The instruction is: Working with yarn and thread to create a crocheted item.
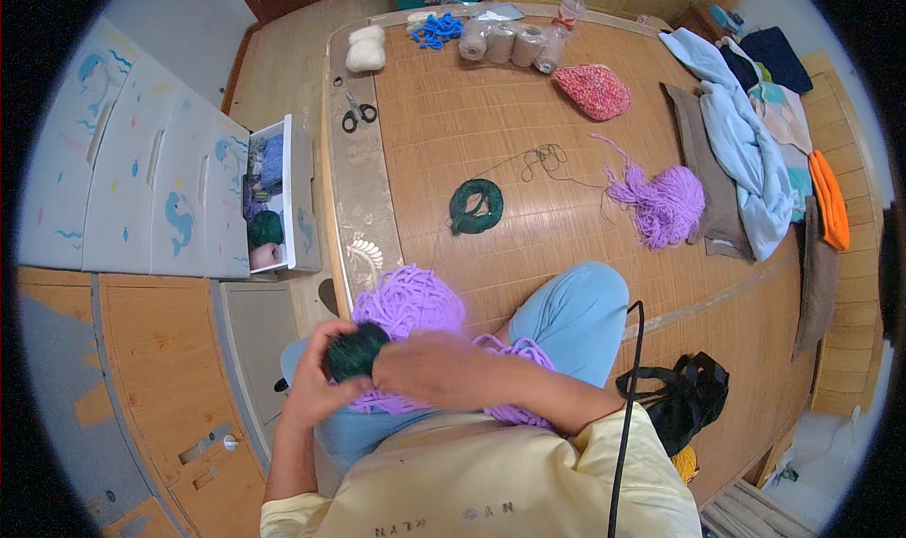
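Note:
A dark green ball of yarn is gripped in my left hand, its fingers curled around the far and near sides. Right against the ball is my right hand, smeared by motion, its fingers hidden. Bulky purple yarn lies in a heap over my lap, under and beyond both hands. Farther off, a ring-shaped hank of dark green yarn rests on the mat, and a loose tangle of thin green strand trails to its right.
More purple yarn lies at right, near a pink-red knitted piece. Scissors, a white yarn ball, wrapped cones and a bottle sit toward the far edge. An open drawer holds yarn at left.

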The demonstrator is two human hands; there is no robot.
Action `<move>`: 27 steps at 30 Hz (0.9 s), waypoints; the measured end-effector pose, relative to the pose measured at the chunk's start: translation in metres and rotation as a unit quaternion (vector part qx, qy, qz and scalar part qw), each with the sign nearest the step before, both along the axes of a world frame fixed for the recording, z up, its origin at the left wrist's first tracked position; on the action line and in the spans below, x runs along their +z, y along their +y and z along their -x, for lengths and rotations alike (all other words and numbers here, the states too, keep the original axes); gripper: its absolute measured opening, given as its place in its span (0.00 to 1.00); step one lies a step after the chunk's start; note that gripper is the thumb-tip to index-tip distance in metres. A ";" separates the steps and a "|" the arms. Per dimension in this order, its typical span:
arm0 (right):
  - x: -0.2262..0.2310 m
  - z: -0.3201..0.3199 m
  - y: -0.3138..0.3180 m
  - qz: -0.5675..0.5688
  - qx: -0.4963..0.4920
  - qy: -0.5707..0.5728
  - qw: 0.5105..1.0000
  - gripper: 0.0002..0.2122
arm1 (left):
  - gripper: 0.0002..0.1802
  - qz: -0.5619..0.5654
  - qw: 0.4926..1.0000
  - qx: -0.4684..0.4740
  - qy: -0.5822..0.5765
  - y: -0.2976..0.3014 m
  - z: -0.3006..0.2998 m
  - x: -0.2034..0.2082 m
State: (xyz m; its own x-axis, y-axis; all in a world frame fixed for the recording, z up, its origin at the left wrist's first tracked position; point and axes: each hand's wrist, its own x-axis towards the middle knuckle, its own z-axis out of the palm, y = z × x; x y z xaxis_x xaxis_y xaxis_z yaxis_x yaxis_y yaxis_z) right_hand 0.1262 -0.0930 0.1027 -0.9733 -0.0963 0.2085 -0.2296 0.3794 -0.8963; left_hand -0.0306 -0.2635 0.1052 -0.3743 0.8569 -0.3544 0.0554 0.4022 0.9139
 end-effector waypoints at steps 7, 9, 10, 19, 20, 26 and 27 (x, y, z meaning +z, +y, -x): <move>-0.032 -0.003 -0.022 -0.083 -0.017 -0.043 0.996 0.08 | 0.41 -0.128 0.878 0.260 -0.381 -0.002 -0.006 0.007; -0.001 0.000 -0.018 -0.095 0.007 -0.082 0.992 0.07 | 0.40 -0.172 0.917 0.185 -0.310 0.002 -0.004 0.010; 0.010 0.004 -0.011 -0.109 0.029 -0.119 0.987 0.06 | 0.41 -0.083 0.976 0.094 -0.180 -0.001 -0.002 0.008; -0.014 -0.008 -0.026 -0.010 0.043 -0.035 0.998 0.05 | 0.44 -0.144 0.940 0.151 -0.269 0.001 -0.006 0.010; 0.000 -0.005 -0.020 -0.010 0.045 -0.034 0.998 0.05 | 0.43 -0.086 0.979 0.116 -0.141 -0.003 0.000 0.002; -0.020 0.001 0.006 0.040 -0.076 -0.081 0.993 0.06 | 0.47 -0.205 0.910 -0.040 -0.359 -0.024 -0.005 -0.013; -0.024 0.000 -0.009 0.014 -0.058 -0.084 0.995 0.07 | 0.48 -0.250 0.873 0.019 -0.419 -0.029 -0.003 -0.027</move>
